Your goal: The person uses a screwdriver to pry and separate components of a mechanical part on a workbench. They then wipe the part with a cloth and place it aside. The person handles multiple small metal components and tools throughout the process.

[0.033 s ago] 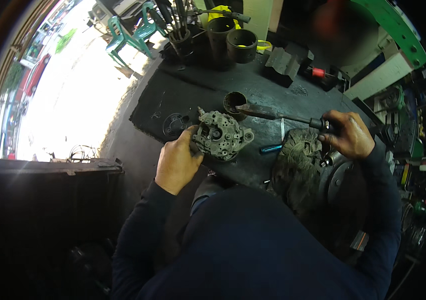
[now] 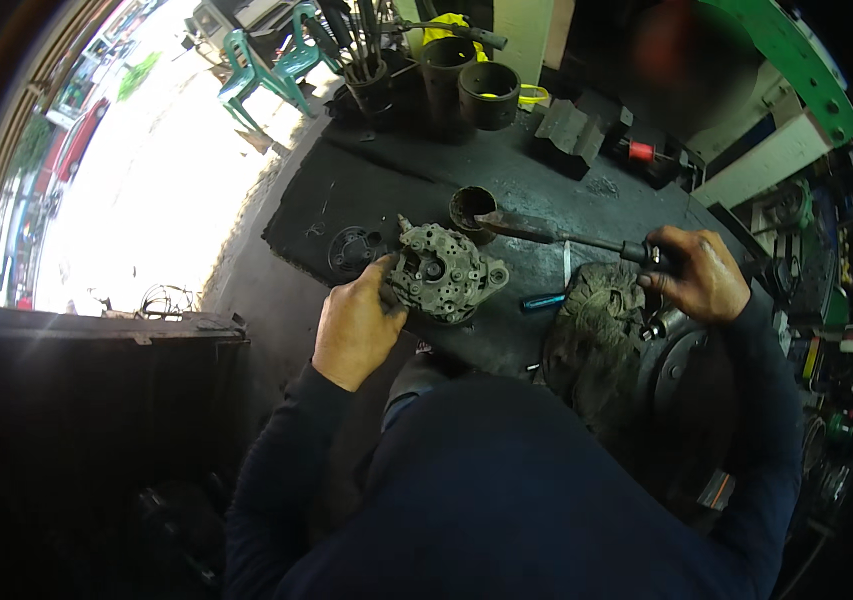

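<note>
My left hand (image 2: 357,325) is closed on the left side of a grey metal alternator (image 2: 446,275), steadying it near the table's front edge. The alternator's open face, with a round hole at its centre, is turned up. My right hand (image 2: 698,275) grips the black handle of a soldering iron (image 2: 586,240) with a broad, dark wedge-shaped head. That head points left, its tip at the rim of a small round tin (image 2: 472,208) just behind the alternator. Whether the tip touches the tin I cannot tell. Below the iron's shaft lies a dirty grey rag (image 2: 596,320).
A blue cylindrical tool (image 2: 543,301) lies left of the rag. Dark cups (image 2: 489,95) and a can of tools (image 2: 370,88) stand at the back. A metal block (image 2: 566,135) sits at the back right. Green chairs (image 2: 238,80) stand beyond the table's left edge.
</note>
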{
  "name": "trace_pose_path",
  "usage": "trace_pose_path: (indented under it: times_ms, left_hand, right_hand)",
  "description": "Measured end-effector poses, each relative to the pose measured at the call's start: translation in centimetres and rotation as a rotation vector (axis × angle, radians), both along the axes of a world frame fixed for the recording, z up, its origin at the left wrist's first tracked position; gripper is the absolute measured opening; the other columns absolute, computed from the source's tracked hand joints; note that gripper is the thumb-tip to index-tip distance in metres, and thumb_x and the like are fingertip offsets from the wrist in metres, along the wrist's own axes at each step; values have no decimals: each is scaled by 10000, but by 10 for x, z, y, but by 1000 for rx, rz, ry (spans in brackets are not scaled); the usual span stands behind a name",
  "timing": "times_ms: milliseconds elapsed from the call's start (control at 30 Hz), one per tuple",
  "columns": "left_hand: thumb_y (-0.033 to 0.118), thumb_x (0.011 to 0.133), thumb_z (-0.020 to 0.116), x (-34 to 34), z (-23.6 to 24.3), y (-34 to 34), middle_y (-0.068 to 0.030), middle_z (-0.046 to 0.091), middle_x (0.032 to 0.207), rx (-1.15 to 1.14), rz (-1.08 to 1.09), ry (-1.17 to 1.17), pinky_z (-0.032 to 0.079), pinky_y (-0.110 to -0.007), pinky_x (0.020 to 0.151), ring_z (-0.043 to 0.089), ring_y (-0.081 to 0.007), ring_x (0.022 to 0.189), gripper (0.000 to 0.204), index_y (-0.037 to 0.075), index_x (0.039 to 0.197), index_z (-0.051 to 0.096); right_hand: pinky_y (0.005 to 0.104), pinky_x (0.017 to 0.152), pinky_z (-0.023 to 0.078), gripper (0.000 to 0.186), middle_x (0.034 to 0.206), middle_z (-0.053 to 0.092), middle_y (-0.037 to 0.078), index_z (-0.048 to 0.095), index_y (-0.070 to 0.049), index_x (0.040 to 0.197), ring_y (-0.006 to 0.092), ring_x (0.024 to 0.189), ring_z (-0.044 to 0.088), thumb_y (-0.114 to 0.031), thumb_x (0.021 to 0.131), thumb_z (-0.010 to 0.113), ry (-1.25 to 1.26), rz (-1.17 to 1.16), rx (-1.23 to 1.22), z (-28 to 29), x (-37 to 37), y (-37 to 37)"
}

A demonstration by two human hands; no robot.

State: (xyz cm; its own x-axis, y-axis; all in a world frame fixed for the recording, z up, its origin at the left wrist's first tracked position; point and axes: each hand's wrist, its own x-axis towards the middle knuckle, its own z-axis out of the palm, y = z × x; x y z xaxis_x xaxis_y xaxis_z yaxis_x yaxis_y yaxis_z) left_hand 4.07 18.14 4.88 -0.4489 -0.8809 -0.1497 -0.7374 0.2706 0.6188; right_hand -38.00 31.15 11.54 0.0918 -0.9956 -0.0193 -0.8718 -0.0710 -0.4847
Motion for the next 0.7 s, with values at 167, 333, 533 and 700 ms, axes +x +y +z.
trace_pose_path:
  times_ms: [167, 333, 533, 700]
  left_hand:
    - [86, 807, 878, -10, 1, 27, -217, 755, 1221, 164, 183, 233, 626, -414, 924, 786, -317, 1013, 962, 33, 1653, 422]
    - [200, 767, 973, -42, -2, 38, -279, 577, 1411, 92, 188, 421, 579, -466, 1085, 690, -382, 1219, 1162, 88, 1708, 302]
    - [302, 715, 1023, -63, -6, 56, -248, 536, 1352, -43, 344, 72, 571, -520, 1091, 644, -442, 1279, 1185, 202, 1689, 355]
    - [289, 705, 1020, -68, -6, 55, -244, 595, 1340, -193, 366, -13, 581, -519, 1064, 672, -441, 1241, 1184, 201, 1684, 359]
  right_hand:
    - [465, 809, 585, 474, 963, 763, 235, 723, 2, 1163, 460, 923, 752, -321, 873, 914, -64, -18, 72, -6, -17, 1]
    - [470, 798, 581, 474, 952, 756, 237, 727, -8, 1171, 457, 903, 749, -313, 865, 920, -77, 43, 19, -13, -21, -5]
    - [485, 764, 565, 476, 897, 736, 226, 729, -8, 1167, 458, 853, 731, -300, 848, 928, 14, 140, 38, -6, -29, -1]
    - [494, 764, 574, 433, 899, 738, 213, 747, -35, 1148, 453, 869, 737, -282, 841, 927, -48, 121, 130, -12, -19, 9]
